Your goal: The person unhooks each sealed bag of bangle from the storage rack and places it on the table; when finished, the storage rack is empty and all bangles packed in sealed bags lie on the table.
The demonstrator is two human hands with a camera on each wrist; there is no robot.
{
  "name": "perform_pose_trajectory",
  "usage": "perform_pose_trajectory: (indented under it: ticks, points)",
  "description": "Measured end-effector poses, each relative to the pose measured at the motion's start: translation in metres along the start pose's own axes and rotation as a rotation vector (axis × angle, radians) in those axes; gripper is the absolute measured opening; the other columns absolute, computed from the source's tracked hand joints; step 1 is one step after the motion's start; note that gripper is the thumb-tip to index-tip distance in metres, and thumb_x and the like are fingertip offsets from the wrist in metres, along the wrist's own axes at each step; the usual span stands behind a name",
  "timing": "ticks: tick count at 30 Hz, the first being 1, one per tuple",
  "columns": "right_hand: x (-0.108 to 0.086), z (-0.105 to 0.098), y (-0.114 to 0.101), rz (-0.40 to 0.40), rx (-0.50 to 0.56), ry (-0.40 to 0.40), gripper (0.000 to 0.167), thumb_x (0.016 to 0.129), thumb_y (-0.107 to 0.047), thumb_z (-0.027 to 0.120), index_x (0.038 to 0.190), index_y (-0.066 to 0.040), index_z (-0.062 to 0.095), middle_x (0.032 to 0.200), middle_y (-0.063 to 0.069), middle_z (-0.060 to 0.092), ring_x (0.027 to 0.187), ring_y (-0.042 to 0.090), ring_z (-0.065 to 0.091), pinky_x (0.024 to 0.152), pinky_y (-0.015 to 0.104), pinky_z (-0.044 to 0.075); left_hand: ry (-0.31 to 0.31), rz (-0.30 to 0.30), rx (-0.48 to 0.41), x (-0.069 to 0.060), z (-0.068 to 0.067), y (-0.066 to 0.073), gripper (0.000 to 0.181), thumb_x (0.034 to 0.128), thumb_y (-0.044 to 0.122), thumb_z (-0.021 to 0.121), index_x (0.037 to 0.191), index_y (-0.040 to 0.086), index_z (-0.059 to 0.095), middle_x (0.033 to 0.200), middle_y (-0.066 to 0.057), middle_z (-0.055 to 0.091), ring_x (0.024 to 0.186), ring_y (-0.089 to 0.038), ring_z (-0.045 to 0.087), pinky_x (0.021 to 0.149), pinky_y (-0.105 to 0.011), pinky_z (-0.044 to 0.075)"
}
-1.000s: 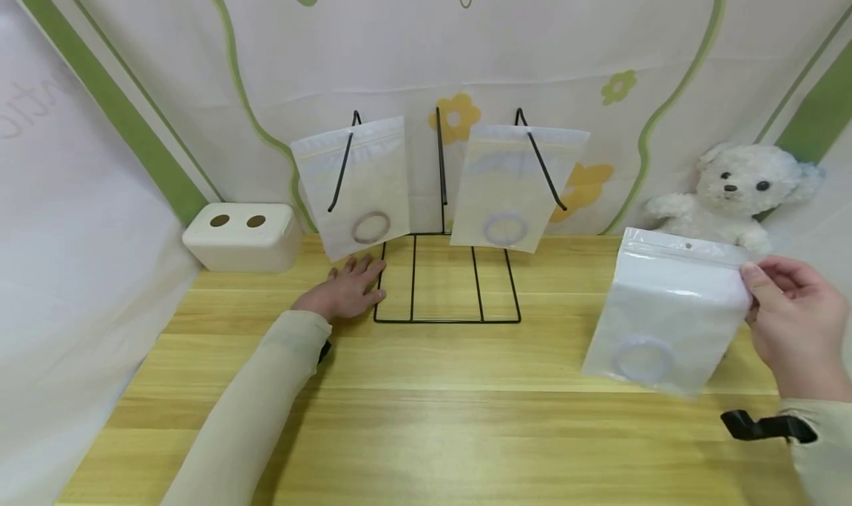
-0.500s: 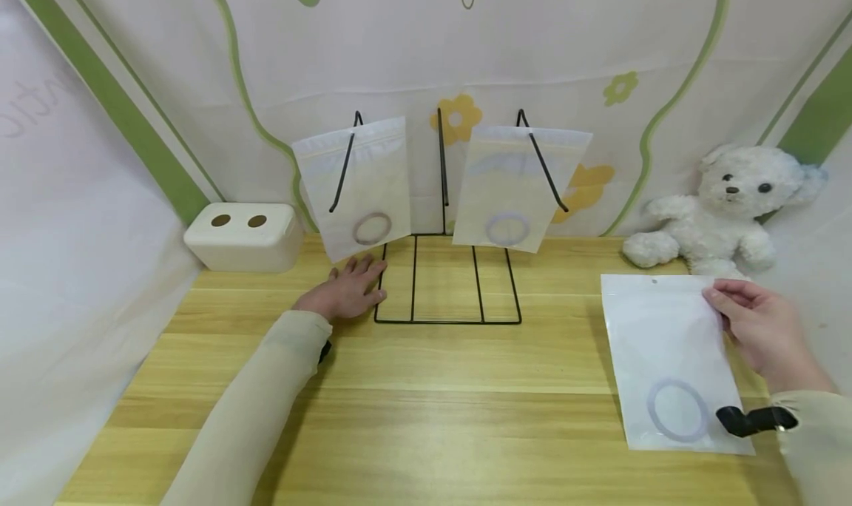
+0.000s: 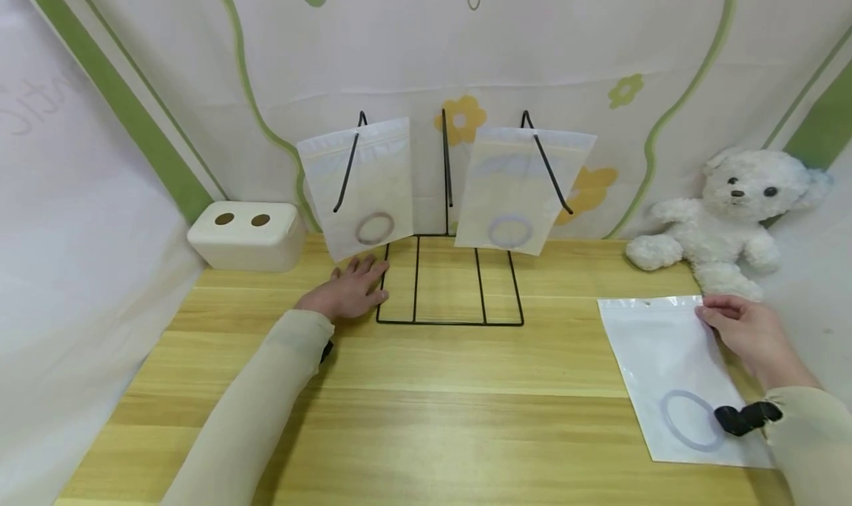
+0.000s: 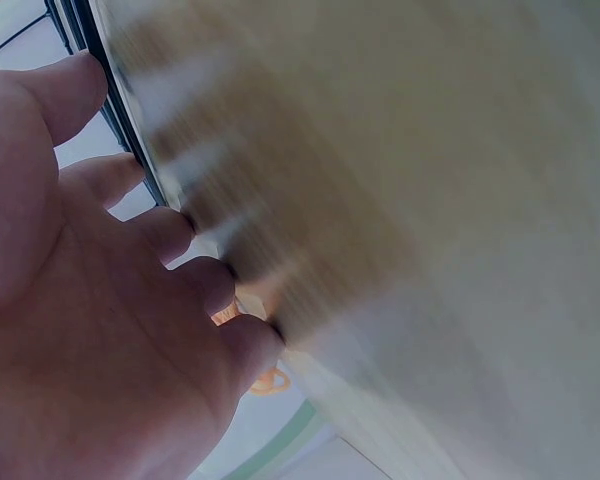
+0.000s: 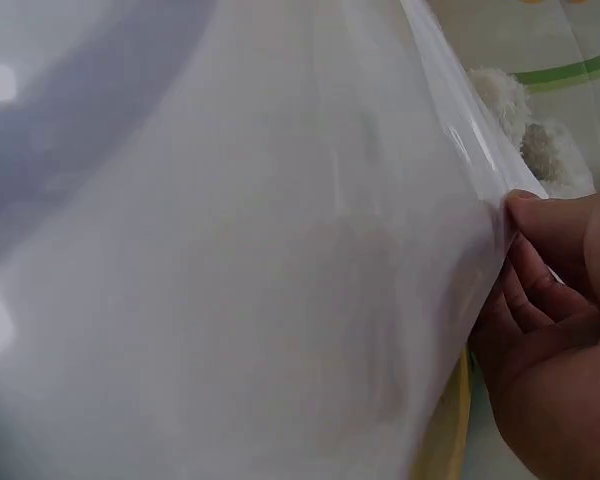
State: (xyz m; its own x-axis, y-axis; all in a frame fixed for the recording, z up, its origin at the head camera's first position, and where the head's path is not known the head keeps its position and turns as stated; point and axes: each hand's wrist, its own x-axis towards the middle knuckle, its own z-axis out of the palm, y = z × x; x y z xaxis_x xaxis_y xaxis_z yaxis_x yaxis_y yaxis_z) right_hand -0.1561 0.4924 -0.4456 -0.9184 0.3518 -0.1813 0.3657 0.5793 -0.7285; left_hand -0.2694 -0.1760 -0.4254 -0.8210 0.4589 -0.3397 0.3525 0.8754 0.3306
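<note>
My right hand [image 3: 752, 336] pinches the upper right corner of a white zip-lock bag [image 3: 655, 358] between thumb and fingers. A pale purple ring [image 3: 668, 416] shows through its lower part. In the right wrist view the bag [image 5: 280, 250] fills most of the frame. My left hand [image 3: 346, 290] rests on the table with fingers spread, touching the left side of a black wire rack [image 3: 449, 323]. Two similar bags hang on the rack's outer hooks: the left bag [image 3: 376, 173] shows a brownish ring, the right bag [image 3: 506, 188] a pale purple one.
A white box [image 3: 249, 243] with two round holes stands at the back left of the wooden table [image 3: 466, 432]. Behind my right hand sits a white plush bear [image 3: 725, 221]. The rack's middle hook [image 3: 447, 158] bears no bag. A patterned cloth hangs behind.
My right hand has moved left and down with the bag, which has swung lower toward the table's front right, uncovering the bear's legs. My left hand stays at the rack.
</note>
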Motion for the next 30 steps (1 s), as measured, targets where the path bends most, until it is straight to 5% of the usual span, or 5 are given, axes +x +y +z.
perform_pose_trajectory:
  ticks: [8, 14, 21, 26, 30]
  points:
    - [0.007, -0.003, 0.008, -0.055, -0.214, -0.009, 0.046, 0.112, -0.027, 0.061, 0.14, 0.009, 0.057, 0.131, 0.03, 0.062, 0.081, -0.01, 0.052, 0.064, 0.017, 0.054, 0.001, -0.003, 0.035, 0.033, 0.022, -0.035, 0.08, 0.1112, 0.067, 0.03, 0.176, 0.027, 0.005, 0.183, -0.015, -0.004, 0.168, -0.048, -0.004, 0.128, -0.079, 0.004]
    - [0.014, -0.008, 0.013, -0.125, -0.295, -0.026, 0.041, 0.112, -0.029, 0.062, 0.131, 0.008, 0.062, 0.123, 0.03, 0.067, 0.08, -0.006, 0.053, 0.063, 0.018, 0.052, 0.007, -0.005, 0.047, 0.039, 0.026, -0.04, 0.078, 0.1122, 0.065, 0.032, 0.176, 0.028, 0.006, 0.184, -0.014, -0.003, 0.168, -0.047, -0.004, 0.128, -0.079, 0.006]
    - [0.018, -0.014, 0.011, -0.179, -0.349, -0.038, 0.043, 0.111, -0.032, 0.063, 0.128, 0.008, 0.066, 0.121, 0.031, 0.07, 0.079, -0.011, 0.05, 0.063, 0.017, 0.049, 0.015, 0.007, 0.017, 0.025, 0.016, -0.026, 0.076, 0.1143, 0.059, 0.037, 0.176, 0.023, 0.011, 0.183, -0.02, 0.001, 0.167, -0.052, -0.002, 0.125, -0.082, 0.006]
    - [0.016, -0.014, 0.008, -0.164, -0.384, -0.052, 0.05, 0.112, -0.037, 0.06, 0.132, 0.009, 0.065, 0.128, 0.036, 0.066, 0.094, 0.018, 0.065, 0.07, 0.026, 0.051, 0.002, -0.012, 0.021, 0.032, 0.02, -0.033, 0.077, 0.1137, 0.059, 0.039, 0.176, 0.026, 0.009, 0.184, -0.014, -0.003, 0.168, -0.048, -0.004, 0.128, -0.079, 0.005]
    - [0.013, -0.013, 0.003, -0.12, -0.35, -0.077, 0.054, 0.114, -0.036, 0.054, 0.136, 0.013, 0.061, 0.12, 0.033, 0.07, 0.091, 0.023, 0.068, 0.067, 0.029, 0.055, 0.003, -0.011, 0.033, 0.038, 0.025, -0.039, 0.076, 0.1138, 0.058, 0.039, 0.176, 0.028, 0.008, 0.184, -0.012, -0.003, 0.168, -0.047, -0.003, 0.128, -0.079, 0.007]
